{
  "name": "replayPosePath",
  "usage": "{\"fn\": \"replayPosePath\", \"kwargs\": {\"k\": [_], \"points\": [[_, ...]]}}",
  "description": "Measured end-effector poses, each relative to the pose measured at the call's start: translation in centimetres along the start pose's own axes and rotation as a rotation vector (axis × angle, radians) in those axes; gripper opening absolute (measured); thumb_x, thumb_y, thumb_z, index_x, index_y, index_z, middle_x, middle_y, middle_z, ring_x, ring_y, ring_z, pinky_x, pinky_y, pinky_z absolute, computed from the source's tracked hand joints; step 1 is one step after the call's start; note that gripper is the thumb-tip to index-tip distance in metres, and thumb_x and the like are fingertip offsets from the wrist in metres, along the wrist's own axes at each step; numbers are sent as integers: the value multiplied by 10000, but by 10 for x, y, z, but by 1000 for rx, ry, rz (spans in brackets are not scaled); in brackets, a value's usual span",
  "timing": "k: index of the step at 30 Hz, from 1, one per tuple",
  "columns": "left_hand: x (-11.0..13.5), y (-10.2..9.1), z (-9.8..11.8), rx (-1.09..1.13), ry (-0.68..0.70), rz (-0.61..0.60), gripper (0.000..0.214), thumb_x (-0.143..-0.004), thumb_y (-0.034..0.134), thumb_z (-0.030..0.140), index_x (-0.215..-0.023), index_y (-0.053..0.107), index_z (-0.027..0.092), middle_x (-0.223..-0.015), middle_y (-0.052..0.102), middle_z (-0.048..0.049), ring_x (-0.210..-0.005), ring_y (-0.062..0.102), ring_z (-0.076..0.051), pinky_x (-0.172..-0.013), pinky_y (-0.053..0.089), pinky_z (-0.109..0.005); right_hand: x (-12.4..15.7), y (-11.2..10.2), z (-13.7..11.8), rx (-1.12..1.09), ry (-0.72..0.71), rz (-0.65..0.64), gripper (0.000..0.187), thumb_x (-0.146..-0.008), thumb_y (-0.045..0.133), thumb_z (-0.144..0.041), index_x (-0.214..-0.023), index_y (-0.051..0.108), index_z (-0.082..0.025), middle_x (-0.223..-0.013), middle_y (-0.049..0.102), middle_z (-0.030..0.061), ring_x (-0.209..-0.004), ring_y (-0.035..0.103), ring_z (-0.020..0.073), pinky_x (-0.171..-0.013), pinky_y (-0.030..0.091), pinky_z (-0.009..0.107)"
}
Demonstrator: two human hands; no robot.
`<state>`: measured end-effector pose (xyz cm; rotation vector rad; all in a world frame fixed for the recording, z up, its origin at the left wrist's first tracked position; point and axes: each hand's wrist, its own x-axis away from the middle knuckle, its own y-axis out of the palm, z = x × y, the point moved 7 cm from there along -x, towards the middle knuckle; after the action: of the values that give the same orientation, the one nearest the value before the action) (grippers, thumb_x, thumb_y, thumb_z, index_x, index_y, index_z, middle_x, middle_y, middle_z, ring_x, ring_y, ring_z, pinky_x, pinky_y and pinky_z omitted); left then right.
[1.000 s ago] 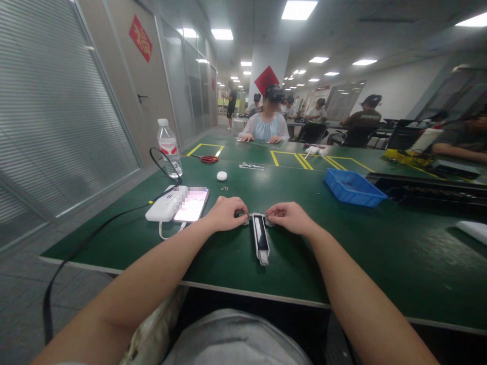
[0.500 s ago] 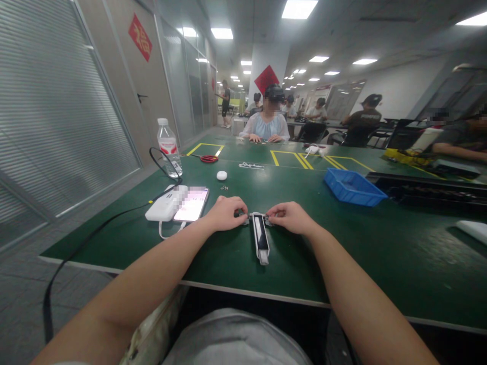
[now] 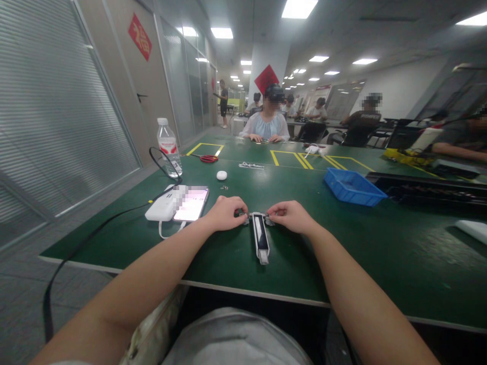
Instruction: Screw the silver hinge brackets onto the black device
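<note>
A narrow white-framed piece with a dark glossy face (image 3: 261, 235) lies on the green table, its long end pointing towards me. A thin metal crosspiece (image 3: 257, 215) spans its far end. At the left end of that crosspiece, my left hand (image 3: 227, 213) is closed in a pinch, with small grey metal showing at the fingertips. My right hand (image 3: 291, 217) pinches the opposite end in the same way. The fingers partly hide both ends, so the exact parts between them are unclear. Beyond my left hand lie several tiny metal rings (image 3: 224, 188).
To the left are a lit phone (image 3: 193, 204), a white power bank (image 3: 162, 205) with cable, and a water bottle (image 3: 168, 149). A white earbud case (image 3: 221, 175) and red-handled scissors (image 3: 209, 158) lie farther off. A blue tray (image 3: 352, 188) stands right; a person (image 3: 266, 125) sits opposite.
Both my hands and the white-framed piece stay practically where they were. In the background, the standing person has shifted slightly left.
</note>
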<state>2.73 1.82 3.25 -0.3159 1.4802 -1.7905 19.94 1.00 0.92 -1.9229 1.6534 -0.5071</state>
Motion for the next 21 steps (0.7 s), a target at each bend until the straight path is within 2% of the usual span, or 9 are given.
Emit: {"fn": "replayPosePath", "kwargs": {"k": [8,16,21], "points": [[0,0,0,0,-12,-6,184,-778,535,324,-860,648,204,-908,634,-8,-785,580,-162,-819,337,-338,-2,1,5,-70,14,-3,172,-666,642,-140,-831,685,-115,-688,672,27,-564,585,90,-561,485,194],[1,-1,2,9,5,-1,181,-783,533,321,-857,645,201,-911,636,-11,-800,582,-164,-806,345,-326,-2,-2,3,-43,-15,21,200,-665,637,-133,-860,674,-114,-701,659,24,-570,571,85,-577,479,204],[1,-1,2,10,-1,-8,180,-788,529,321,-863,643,204,-919,635,-12,-814,582,-173,-810,337,-340,-3,-2,7,-128,17,29,181,-650,645,-130,-830,661,-122,-683,654,21,-587,585,95,-604,492,216]]}}
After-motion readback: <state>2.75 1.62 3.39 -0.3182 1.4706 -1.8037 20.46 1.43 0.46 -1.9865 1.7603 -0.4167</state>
